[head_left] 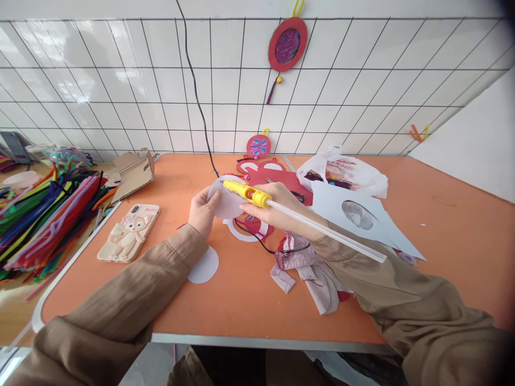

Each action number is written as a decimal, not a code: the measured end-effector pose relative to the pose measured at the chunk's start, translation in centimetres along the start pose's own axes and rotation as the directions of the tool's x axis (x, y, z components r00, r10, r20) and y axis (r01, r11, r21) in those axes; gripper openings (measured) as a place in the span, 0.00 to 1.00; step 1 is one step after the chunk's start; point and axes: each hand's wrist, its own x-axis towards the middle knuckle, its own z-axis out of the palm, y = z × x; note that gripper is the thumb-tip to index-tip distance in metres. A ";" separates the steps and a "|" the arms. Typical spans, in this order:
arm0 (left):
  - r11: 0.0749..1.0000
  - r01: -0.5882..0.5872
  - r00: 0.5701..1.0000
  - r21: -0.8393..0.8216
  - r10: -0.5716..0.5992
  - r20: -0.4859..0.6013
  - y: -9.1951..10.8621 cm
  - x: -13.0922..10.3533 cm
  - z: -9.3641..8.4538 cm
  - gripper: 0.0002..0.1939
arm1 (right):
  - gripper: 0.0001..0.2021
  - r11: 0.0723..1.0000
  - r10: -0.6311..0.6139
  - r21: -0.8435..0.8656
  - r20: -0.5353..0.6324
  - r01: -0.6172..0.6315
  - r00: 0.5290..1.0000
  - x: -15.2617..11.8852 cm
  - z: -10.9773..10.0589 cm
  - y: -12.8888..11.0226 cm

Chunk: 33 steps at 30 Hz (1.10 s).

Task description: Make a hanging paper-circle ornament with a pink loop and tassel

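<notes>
My left hand (204, 210) pinches the edge of a white paper disc (229, 205), held up over the table. Wrapped round a yellow hot glue gun (246, 192) is my right hand (277, 206); a long clear glue stick (330, 231) sticks out of the gun's back end. The gun's nozzle points at the upper part of the disc. Under the disc lie a white paper ring (239, 233) and a red round piece (253, 228), both partly hidden. A second white disc (205, 266) lies flat by my left forearm.
A phone in a bear case (131, 233) and many coloured pipe cleaners (52, 220) lie left. Patterned cloth (308, 271), cut white paper (362, 214) and a plastic bag (350, 174) lie right. A black cord (195, 86) hangs down. Round red ornaments (287, 44) hang on the tiled wall.
</notes>
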 end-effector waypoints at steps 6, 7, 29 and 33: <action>1.000 -0.003 1.000 0.009 0.003 -0.009 0.0 0.0 0.0 0.24 | 0.18 0.993 0.055 -0.107 0.017 -0.053 0.998 0.0 -0.2 -0.4; 1.000 -0.003 1.000 0.003 0.004 -0.008 0.0 0.0 0.0 0.24 | 0.19 0.989 0.064 -0.132 0.021 -0.060 0.998 0.0 -0.3 -0.5; 1.000 0.017 1.000 -0.019 -0.017 -0.008 -0.4 0.1 0.0 0.25 | 0.20 0.992 0.046 -0.122 0.019 -0.043 0.999 0.0 -0.1 -0.1; 0.999 0.024 1.000 -0.022 -0.024 -0.009 -0.4 0.0 0.0 0.25 | 0.19 0.999 -0.004 -0.041 0.000 0.004 1.000 0.1 -0.1 0.1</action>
